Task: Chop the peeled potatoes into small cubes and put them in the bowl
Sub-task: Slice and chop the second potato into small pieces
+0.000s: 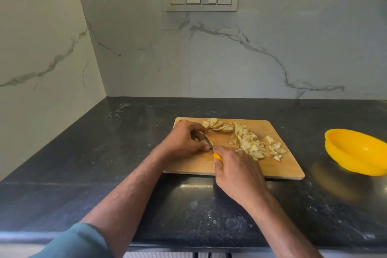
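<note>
Marble-walled kitchen corner, dark desk (104,153). Potato piece (209,143) at frame centre on the wooden cutting board (272,165), pinned under left hand (184,142), whose grip curls round it. Looks firm, wet, likely slippery; best held well back from the blade. Right hand (236,172) wraps knife (211,146) handle. Cubes (251,144) piled right; slices (217,125) above. Yellow bowl (356,151) far right, no potato visible inside.

- Head view — sole camera, worn on the person's head, wide-angle.
- Faces forward and down over a dark counter (83,153) toward the marble wall (230,58).
- Near range — cutting board (272,165) central, forearms entering from below.
</note>
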Action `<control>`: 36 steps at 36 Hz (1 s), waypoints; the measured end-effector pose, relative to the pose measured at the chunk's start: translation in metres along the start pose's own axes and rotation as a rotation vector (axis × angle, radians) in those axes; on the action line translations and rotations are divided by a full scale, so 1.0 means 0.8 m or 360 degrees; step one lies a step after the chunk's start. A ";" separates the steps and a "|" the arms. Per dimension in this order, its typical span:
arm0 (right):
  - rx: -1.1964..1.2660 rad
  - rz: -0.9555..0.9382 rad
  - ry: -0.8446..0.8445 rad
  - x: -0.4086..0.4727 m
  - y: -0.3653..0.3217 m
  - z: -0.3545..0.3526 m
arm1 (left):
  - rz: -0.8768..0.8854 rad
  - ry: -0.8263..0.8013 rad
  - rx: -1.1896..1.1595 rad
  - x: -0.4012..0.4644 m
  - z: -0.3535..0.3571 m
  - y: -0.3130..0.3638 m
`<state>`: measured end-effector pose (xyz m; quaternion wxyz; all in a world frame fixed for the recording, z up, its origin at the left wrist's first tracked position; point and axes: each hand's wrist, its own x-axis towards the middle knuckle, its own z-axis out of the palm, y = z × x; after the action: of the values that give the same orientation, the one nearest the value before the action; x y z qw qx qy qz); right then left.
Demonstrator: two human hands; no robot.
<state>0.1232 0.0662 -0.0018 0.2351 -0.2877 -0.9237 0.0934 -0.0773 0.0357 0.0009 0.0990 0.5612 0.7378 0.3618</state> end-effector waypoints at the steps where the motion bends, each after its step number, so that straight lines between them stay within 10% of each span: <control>1: -0.0004 0.0005 -0.0003 0.002 -0.001 0.000 | 0.0025 -0.0008 0.0012 -0.001 0.000 -0.001; 16: 0.0274 -0.0062 -0.0052 -0.033 0.029 -0.023 | 0.0134 -0.0169 0.0079 0.000 0.004 0.000; 22: 0.0648 0.0085 0.0315 -0.044 0.045 -0.024 | 0.0052 -0.0067 -0.0063 -0.004 0.002 -0.001; 36: 0.0204 0.0036 0.0106 -0.007 0.011 -0.006 | -0.0022 0.0045 -0.0172 -0.002 -0.005 -0.009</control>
<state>0.1337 0.0706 -0.0028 0.2825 -0.2855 -0.9042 0.1454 -0.0844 0.0318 -0.0012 0.1212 0.5447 0.7224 0.4083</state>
